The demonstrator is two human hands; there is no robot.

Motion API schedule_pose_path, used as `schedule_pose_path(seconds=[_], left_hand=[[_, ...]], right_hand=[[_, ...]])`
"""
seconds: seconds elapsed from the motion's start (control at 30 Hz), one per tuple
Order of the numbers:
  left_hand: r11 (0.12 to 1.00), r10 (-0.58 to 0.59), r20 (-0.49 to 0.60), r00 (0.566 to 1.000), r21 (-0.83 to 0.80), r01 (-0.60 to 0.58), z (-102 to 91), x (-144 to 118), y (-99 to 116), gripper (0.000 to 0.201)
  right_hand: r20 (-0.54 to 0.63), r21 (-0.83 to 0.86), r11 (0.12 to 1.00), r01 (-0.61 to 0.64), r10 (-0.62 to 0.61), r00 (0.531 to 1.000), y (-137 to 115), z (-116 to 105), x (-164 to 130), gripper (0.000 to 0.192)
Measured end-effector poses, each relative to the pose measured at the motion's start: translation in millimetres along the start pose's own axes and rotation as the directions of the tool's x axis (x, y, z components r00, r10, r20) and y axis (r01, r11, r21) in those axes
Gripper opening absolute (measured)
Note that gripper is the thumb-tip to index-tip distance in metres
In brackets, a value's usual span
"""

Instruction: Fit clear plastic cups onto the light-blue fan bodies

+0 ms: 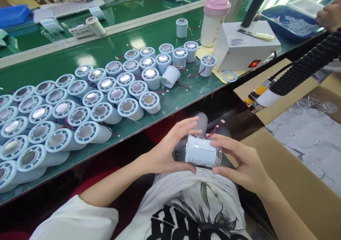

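**Cylinder held in both hands over the lap**

Cylinder, pale blue and lying on its side, sits low in the head view, below the green bench. Left hand cups its capped end from nine o'clock, fingers curled around it. Right hand grips the clear end from three o'clock, fingers closed on it. Rows of similar cylinders lie at ten o'clock; a cardboard box lies at three.
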State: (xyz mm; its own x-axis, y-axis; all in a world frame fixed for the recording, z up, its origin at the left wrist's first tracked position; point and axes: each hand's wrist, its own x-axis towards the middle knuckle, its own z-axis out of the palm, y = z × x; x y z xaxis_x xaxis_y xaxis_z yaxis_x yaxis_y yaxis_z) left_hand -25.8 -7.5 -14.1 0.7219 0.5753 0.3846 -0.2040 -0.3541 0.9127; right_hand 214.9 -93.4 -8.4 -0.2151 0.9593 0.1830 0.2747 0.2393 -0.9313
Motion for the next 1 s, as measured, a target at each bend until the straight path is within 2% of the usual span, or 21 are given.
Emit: schedule_pose_path(seconds=[0.13,0.27,0.37,0.67,0.77,0.9,1.0], left_hand=[[0.997,-0.067,0.022,0.997,0.025,0.067,-2.1,0.3,4.0,0.106],[0.983,-0.038,0.073,0.997,0.183,0.025,-4.6,5.2,8.4,0.104],[0.971,-0.044,0.089,0.995,0.236,0.022,-5.1,6.9,9.9,0.097],[0.972,-0.089,0.114,0.989,0.226,0.062,-5.4,3.2,10.2,0.092],[0.974,-0.1,0.117,0.988,0.214,0.073,-5.0,2.7,11.4,0.091],[0.977,-0.111,0.122,0.986,0.195,0.086,-4.8,3.8,12.5,0.088],[0.98,-0.11,0.123,0.986,0.179,0.087,-5.1,4.8,11.7,0.088]], right_hand=[[0.011,0.186,0.979,-0.088,0.088,0.996,-1.8,2.8,2.5,0.047],[0.025,0.316,0.93,-0.188,0.19,0.982,-5.5,2.8,4.8,0.043],[0.051,0.387,0.884,-0.262,0.263,0.963,-8.6,1.6,4.8,0.042],[0.123,0.535,0.74,-0.407,0.409,0.904,-13.6,7.0,9.3,0.032],[0.166,0.582,0.677,-0.451,0.444,0.881,-12.7,8.1,11.7,0.036],[0.265,0.593,0.581,-0.558,0.514,0.816,-10.0,10.4,12.2,0.045],[0.301,0.595,0.538,-0.597,0.54,0.786,-8.4,13.9,13.3,0.048]])
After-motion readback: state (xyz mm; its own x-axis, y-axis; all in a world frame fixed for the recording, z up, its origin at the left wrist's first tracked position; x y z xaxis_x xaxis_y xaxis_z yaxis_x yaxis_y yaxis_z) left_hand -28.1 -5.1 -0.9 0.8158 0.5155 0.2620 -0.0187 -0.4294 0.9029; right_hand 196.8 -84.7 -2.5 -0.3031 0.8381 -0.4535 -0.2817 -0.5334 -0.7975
